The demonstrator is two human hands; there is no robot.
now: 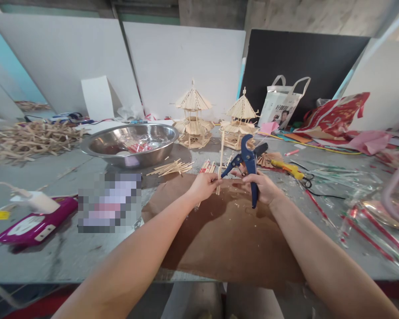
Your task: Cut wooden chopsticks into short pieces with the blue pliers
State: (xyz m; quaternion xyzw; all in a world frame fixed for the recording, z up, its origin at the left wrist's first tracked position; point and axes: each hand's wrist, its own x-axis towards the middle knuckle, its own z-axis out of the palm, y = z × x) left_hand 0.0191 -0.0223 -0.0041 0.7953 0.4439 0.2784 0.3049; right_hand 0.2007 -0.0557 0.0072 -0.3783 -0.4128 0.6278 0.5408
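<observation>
Thin wooden sticks [222, 153] stand upright, pinched between the fingers of my left hand [203, 187]. My right hand [265, 186] grips a blue pipe cutter [249, 160] with a hooked jaw at the top; its handles are spread apart. One cutter handle reaches toward my left fingertips; whether it touches them I cannot tell. Both hands are above a brown sheet [226, 239] dotted with small chips. Just beyond them lie a loose pile of sticks [174, 167] and a bundle of sticks with red ends [206, 167].
Two stick-built pagoda models [193, 124] [242, 118] stand at the back. To the left are a steel basin [101, 153], a heap of wooden pieces [36, 139] and a purple power strip [40, 221]. A yellow glue gun [287, 168] and plastic wrappers [339, 177] lie right.
</observation>
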